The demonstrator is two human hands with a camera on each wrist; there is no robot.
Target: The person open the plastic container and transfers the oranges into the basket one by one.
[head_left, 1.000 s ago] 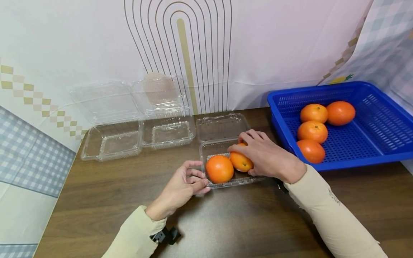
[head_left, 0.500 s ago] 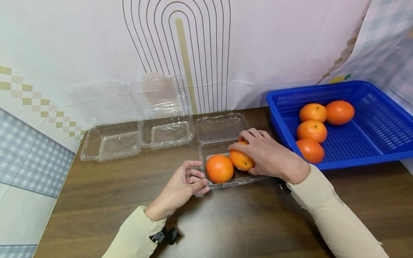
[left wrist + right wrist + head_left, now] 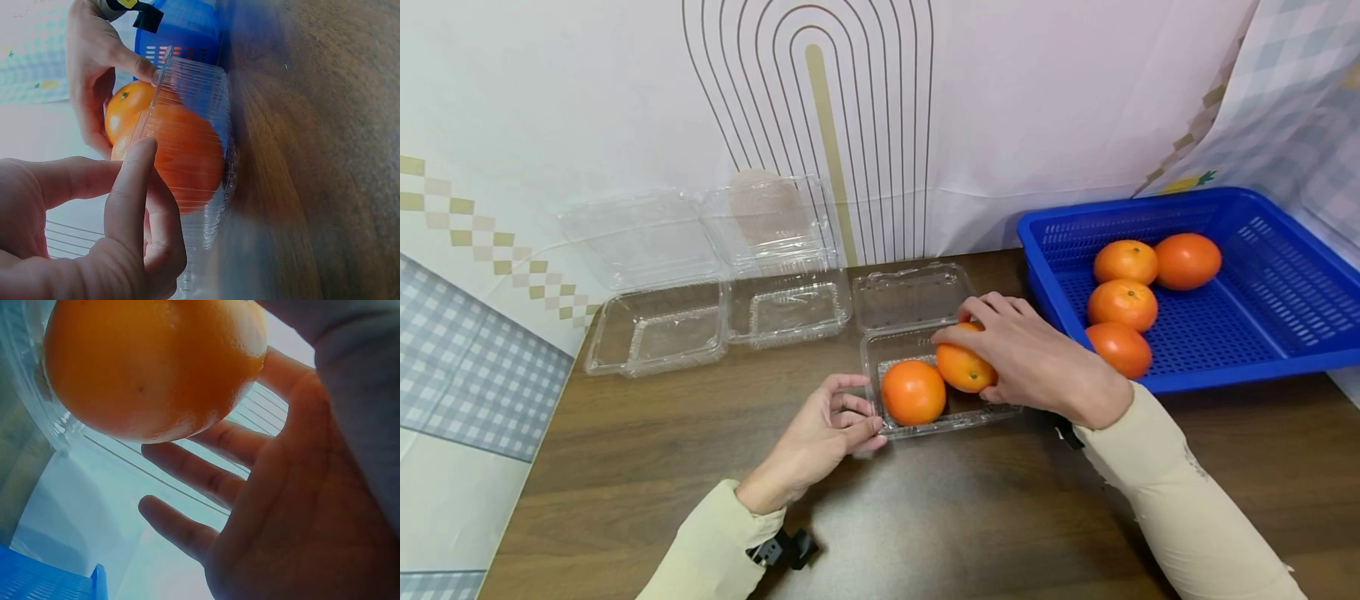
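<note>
My left hand (image 3: pixel 823 437) pinches the left rim of an open clear plastic clamshell container (image 3: pixel 955 423) on the table. In the left wrist view, the thumb and a fingertip meet at the container's rim (image 3: pixel 164 75). One orange (image 3: pixel 913 392) lies in the container's left part. My right hand (image 3: pixel 1033 354) grips a second orange (image 3: pixel 966 367) from above, over the container's right part and close beside the first. In the right wrist view, the held orange (image 3: pixel 153 369) is large, with two of the fingers extended past it. The palm side of the left hand is hidden in the head view.
Two more open clear clamshell containers (image 3: pixel 658 329) (image 3: pixel 790 312) stand side by side at the back left, lids against the patterned wall covering. At right, a blue plastic basket (image 3: pixel 1262 367) holds several oranges (image 3: pixel 1122 306). Brown wood-look tabletop (image 3: pixel 925 517) extends in front.
My right hand and its orange have shifted slightly up and to the right, and that orange has tilted. The other orange has moved a little rightward. My left hand stays at the rim.
</note>
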